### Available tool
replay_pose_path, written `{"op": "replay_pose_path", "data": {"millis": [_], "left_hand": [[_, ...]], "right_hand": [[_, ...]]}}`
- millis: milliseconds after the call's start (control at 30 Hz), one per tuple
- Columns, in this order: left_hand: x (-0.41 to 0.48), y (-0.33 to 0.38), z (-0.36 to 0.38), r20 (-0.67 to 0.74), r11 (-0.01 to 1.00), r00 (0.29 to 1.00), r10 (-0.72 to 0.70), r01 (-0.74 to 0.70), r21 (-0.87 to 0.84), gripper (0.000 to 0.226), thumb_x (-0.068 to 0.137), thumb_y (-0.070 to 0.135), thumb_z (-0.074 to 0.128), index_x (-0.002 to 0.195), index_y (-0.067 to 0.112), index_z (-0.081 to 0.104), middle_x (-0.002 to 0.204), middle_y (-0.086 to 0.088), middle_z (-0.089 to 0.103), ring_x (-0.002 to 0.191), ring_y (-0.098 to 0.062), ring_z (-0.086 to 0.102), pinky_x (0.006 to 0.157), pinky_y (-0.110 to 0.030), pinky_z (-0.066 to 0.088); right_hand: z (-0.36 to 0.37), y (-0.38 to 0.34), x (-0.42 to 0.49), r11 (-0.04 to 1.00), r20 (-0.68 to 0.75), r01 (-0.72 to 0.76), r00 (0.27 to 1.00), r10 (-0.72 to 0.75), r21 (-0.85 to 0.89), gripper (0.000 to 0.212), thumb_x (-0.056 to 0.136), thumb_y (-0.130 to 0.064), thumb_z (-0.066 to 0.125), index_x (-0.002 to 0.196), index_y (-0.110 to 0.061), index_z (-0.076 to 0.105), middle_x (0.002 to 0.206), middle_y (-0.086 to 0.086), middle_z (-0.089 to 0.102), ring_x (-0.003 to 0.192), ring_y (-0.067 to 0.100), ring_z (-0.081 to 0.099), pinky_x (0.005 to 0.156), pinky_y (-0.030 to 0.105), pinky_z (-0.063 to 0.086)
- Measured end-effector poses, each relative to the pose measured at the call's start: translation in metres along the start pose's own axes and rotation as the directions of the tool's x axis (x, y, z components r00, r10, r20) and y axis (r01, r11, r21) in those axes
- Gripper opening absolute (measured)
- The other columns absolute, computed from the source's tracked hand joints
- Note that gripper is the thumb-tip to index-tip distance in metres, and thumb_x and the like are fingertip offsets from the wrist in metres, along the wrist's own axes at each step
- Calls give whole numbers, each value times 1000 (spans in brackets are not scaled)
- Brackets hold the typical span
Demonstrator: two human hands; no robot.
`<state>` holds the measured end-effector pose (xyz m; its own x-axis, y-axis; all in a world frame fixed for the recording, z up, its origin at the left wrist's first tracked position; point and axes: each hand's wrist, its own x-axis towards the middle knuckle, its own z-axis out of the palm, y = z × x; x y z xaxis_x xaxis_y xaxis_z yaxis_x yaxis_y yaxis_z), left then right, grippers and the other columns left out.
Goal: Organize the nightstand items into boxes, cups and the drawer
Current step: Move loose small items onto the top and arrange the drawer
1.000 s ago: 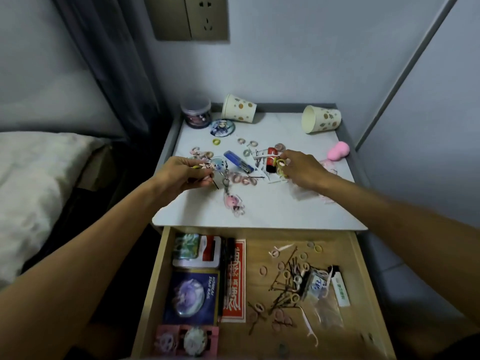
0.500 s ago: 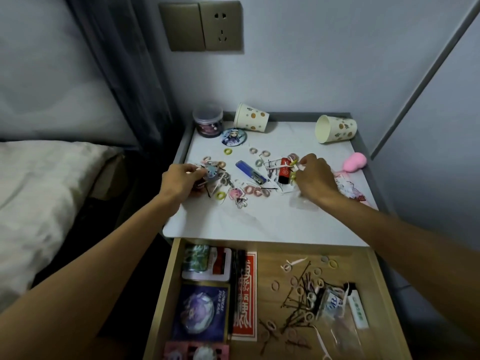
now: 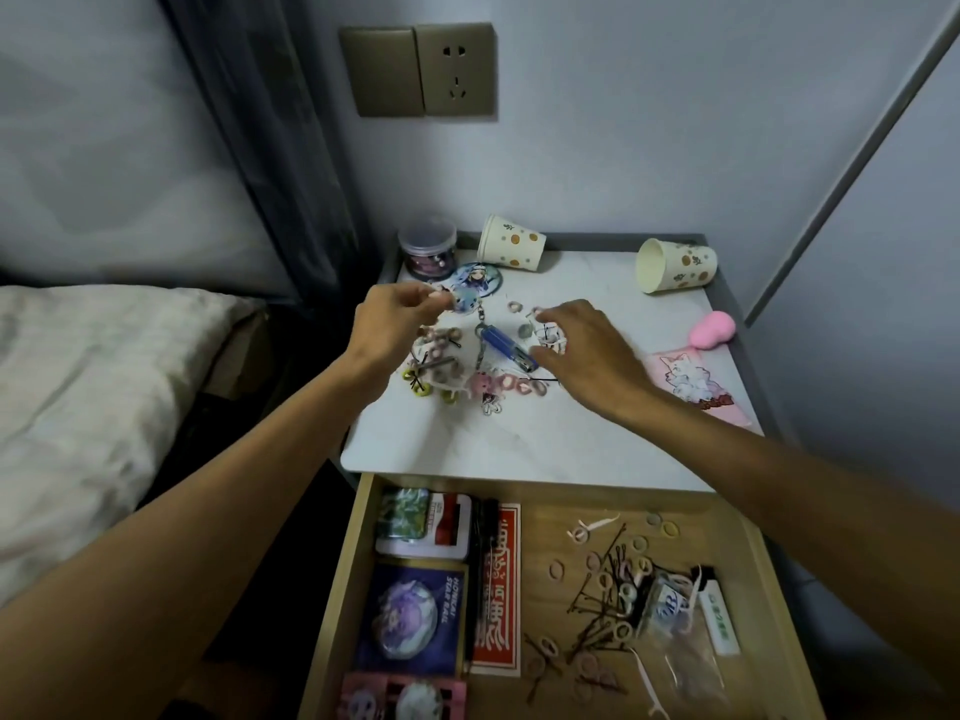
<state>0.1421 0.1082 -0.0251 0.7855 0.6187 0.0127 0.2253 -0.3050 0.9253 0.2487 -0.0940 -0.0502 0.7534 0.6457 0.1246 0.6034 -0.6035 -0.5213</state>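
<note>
Left hand (image 3: pixel 395 324) pinching a metal-chained keychain (image 3: pixel 480 385), right hand (image 3: pixel 587 350) loosely spread above round hair ties (image 3: pixel 522 385), smooth marbled nightstand top (image 3: pixel 519 449)

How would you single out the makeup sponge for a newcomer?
Start at the white nightstand top. Along its right edge, just in front of the right paper cup, lies the sponge. It is the only plain pink, gourd-shaped lump; the pink pouch beside it is flat and printed.

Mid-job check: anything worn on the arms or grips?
Nothing shows. Left arm and right arm are bare, no sleeves in view. Left grip and right grip have no gloves, rings or wristbands visible.
</note>
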Motion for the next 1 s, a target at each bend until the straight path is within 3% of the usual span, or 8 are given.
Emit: {"op": "replay_pose_path", "data": {"millis": [133, 267, 400, 567, 633, 700, 833, 1000], "left_hand": [[-8, 19, 2, 127, 982, 992, 16, 9, -188, 16, 97, 18, 63, 89, 7, 73, 91, -10, 74, 78, -20, 68, 76, -30, 57], [-17, 31, -3, 184, 963, 982, 33, 19, -270, 17, 99, 16, 59, 90, 8, 71, 85, -7, 74, 77, -21, 70, 73, -30, 59], [-22, 25, -8, 225, 962, 974, -14, 75, -263, 15, 97, 18, 62, 95, 7, 72, 89, -7, 74, 78, -21, 69, 78, -34, 58], [-29, -13, -7, 304, 995, 952, 37, -62, 73, 11, 84, 5, 75, 96, 4, 74, 89, -2, 72, 78, -14, 65, 74, -29, 54], [-29, -35, -5, 293, 888, 950, 109, -225, 401, 21, 79, 14, 82, 99, 15, 75, 91, 4, 70, 81, -13, 63, 74, -25, 51], [-27, -55, -4, 277, 732, 942, 187, -322, 601, 27, 79, 27, 82, 103, 20, 73, 98, 2, 70, 89, -19, 64, 77, -33, 52], [-24, -70, -5, 277, 673, 922, 272, -388, 630, 21, 87, 22, 74, 107, 17, 74, 107, -7, 65, 98, -27, 60, 83, -40, 51], [-17, -74, -13, 284, 647, 913, 291, -407, 645, 11, 91, 6, 64, 97, 11, 71, 107, -10, 62, 99, -29, 58, 80, -33, 45]], "right_hand": [[4, -32, 8, 944, 74, -11, 997, -14, 330, 51, 94, -40, 62, 139, -18, 52, 135, -2, 52, 121, 15, 50, 97, 30, 42], [4, -46, 13, 842, 114, -94, 993, 39, 531, 28, 102, -29, 50, 104, -9, 69, 99, -2, 72, 93, 15, 67, 77, 24, 50], [-6, -40, 4, 738, 126, -103, 992, 25, 667, 29, 105, -21, 42, 91, -6, 62, 75, 7, 69, 73, 33, 70, 70, 42, 56], [-15, -24, -13, 786, 87, -21, 995, -42, 618, 26, 106, -15, 38, 111, -11, 63, 64, 6, 47, 54, 14, 48, 56, 31, 47], [-15, -16, -20, 800, 125, -32, 991, -54, 599, 27, 107, -13, 37, 112, -11, 63, 65, 5, 45, 55, 11, 45, 55, 27, 46], [-13, -9, -26, 799, 191, -73, 980, -54, 597, 26, 106, -12, 37, 110, -9, 62, 65, 2, 47, 55, 11, 44, 52, 23, 41], [-9, 0, -29, 732, 360, -201, 931, -64, 651, 25, 106, -13, 39, 105, -5, 63, 69, -1, 51, 55, 8, 39, 49, 18, 30], [-2, -1, -23, 808, 549, -237, 826, -124, 540, 24, 103, -14, 46, 106, -2, 67, 75, -5, 58, 52, -2, 45, 49, 11, 32]]}}
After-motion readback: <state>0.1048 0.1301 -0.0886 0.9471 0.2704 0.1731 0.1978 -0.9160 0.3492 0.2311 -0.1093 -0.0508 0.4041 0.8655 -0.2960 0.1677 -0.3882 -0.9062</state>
